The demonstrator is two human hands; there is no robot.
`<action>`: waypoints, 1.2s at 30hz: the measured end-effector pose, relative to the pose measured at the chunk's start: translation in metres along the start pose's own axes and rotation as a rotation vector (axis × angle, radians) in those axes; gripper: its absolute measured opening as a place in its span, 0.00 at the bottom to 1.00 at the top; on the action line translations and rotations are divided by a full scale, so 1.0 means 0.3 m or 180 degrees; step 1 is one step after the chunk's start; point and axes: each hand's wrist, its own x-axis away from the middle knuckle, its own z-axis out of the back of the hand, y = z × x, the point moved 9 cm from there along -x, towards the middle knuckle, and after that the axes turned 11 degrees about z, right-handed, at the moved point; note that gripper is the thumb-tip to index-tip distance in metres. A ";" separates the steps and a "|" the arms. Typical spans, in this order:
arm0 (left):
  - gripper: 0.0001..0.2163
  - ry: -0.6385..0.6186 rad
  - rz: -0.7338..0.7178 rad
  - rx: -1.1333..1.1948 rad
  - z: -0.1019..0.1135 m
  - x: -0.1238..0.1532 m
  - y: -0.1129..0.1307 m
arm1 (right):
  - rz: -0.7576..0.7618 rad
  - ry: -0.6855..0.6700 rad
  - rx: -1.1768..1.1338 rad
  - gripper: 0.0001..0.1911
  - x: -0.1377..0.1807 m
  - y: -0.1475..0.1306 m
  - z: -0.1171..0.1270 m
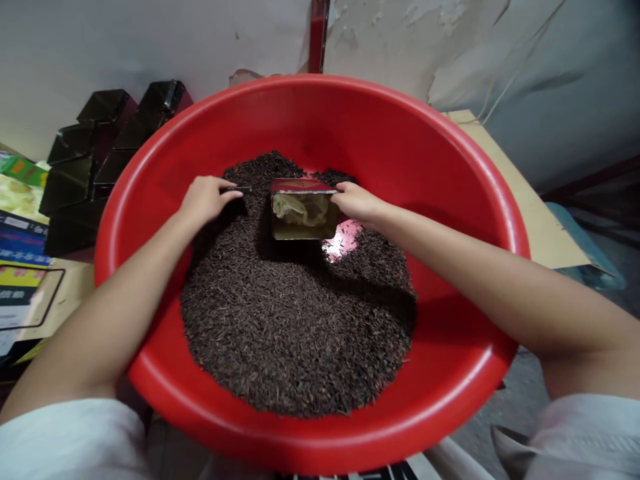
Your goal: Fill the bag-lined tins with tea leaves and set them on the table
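Observation:
A large round red basin [320, 433] holds a wide heap of dark, loose tea leaves [285, 320]. Above the heap, my right hand [357, 203] grips the right side of a rectangular tin [303, 235]. The tin is tipped with its mouth facing me, and a crumpled translucent bag [303, 209] shows inside. My left hand [205, 198] is to the left of the tin, apart from it. Its thumb and fingers pinch a thin dark flat piece [243, 189], seen edge-on over the leaves.
Several dark tins [70, 180] are stacked left of the basin. Printed packages [23, 240] lie beside them. A cardboard sheet [520, 193] lies at the right, behind the basin's rim. A wall with peeling paint [390, 47] stands at the back.

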 end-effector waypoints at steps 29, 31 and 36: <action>0.14 -0.0362 -0.1559 -0.1180 -0.229 0.263 0.356 | 0.1347 -0.0350 0.3031 0.22 0.106 -0.143 -0.098; 0.13 -0.0234 -0.1921 -0.1234 -0.211 0.318 0.398 | 0.1304 -0.0193 0.2918 0.21 0.080 -0.143 -0.061; 0.14 0.0333 -0.3294 -0.0997 -0.164 0.526 0.512 | 0.1231 -0.0035 0.2760 0.18 0.055 -0.148 -0.006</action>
